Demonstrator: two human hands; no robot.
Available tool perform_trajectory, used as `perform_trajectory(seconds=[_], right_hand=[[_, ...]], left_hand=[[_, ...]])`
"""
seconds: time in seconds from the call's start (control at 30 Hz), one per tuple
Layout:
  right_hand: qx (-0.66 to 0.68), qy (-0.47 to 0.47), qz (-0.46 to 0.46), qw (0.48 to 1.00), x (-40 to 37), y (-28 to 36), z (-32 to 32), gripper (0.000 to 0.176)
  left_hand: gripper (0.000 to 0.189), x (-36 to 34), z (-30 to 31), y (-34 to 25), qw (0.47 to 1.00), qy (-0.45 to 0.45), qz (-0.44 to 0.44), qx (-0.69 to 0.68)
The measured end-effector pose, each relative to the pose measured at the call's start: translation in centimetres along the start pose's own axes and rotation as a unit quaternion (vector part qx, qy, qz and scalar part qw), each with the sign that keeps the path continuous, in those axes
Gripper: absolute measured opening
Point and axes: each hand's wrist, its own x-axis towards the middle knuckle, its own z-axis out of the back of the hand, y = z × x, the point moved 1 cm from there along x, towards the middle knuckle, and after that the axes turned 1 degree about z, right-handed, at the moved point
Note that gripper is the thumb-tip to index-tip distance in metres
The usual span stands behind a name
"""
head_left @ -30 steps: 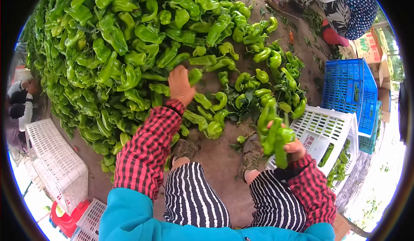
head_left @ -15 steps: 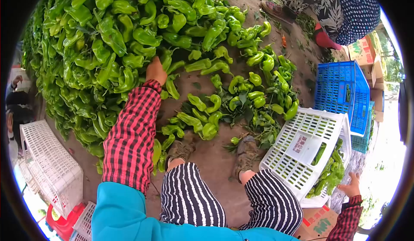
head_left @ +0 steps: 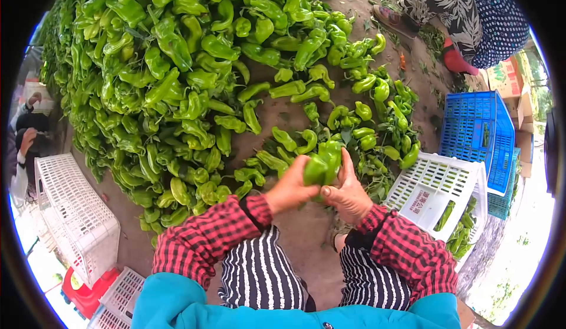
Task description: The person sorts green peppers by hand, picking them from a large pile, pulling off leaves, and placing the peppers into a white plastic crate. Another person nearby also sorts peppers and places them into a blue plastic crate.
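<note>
My left hand [head_left: 291,187] and my right hand [head_left: 350,192] come together in front of my knees. Between them are green peppers [head_left: 318,169], about two, with the fingers of both hands closed around them; the fingers partly hide them. Beyond and to the left rises a large heap of green peppers [head_left: 177,87]. Just past my hands, loose peppers [head_left: 306,141] lie on the ground, with more among leaves [head_left: 377,173] on the right. By my right forearm a white plastic crate [head_left: 421,193] lies tilted, with green peppers [head_left: 463,229] showing at its opening.
Blue crates [head_left: 471,123] and cardboard boxes [head_left: 519,87] stand at the right. At the left are a white crate [head_left: 79,211] and a red plastic item [head_left: 88,293]. One person [head_left: 448,11] is at the upper right; another person's hand [head_left: 27,140] shows at the far left.
My left hand has come back from the heap and my right hand has moved in from beside the white crate. Both now meet in front of me, holding peppers.
</note>
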Motion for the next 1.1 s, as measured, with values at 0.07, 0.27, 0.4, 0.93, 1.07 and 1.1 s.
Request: perform_trajectory(seconds=[0.07, 0.27, 0.4, 0.93, 1.07, 1.1], right_hand=[[0.012, -0.06, 0.026, 0.998, 0.6, -1.8, 0.2, 0.103], [0.229, -0.112, -0.14, 0.957, 0.0, -0.9, 6.5, 0.051], [0.231, -0.083, -0.126, 0.961, -1.1, 0.1, 8.2, 0.061], [0.26, 0.066, -0.165, 0.949, -1.2, 1.8, 8.3, 0.06], [0.261, 0.047, -0.142, 0.954, -1.6, 2.0, 8.5, 0.06], [0.268, 0.05, -0.143, 0.952, -1.9, 2.0, 8.7, 0.06]], left_hand=[[0.063, -0.2, -2.2, -1.0, 0.97, 0.043, -0.148, 0.191], [0.032, 6.6, 4.9, -1.6, 0.959, 0.0, -0.027, 0.284], [0.042, 13.6, 14.8, 4.8, 0.784, -0.295, -0.036, 0.544], [0.018, 15.9, 14.8, -2.8, 0.667, -0.183, -0.16, 0.704], [0.016, 19.9, 16.1, -1.8, 0.596, -0.062, -0.068, 0.798], [0.017, 19.7, 15.6, -1.4, 0.585, -0.086, -0.044, 0.805]])
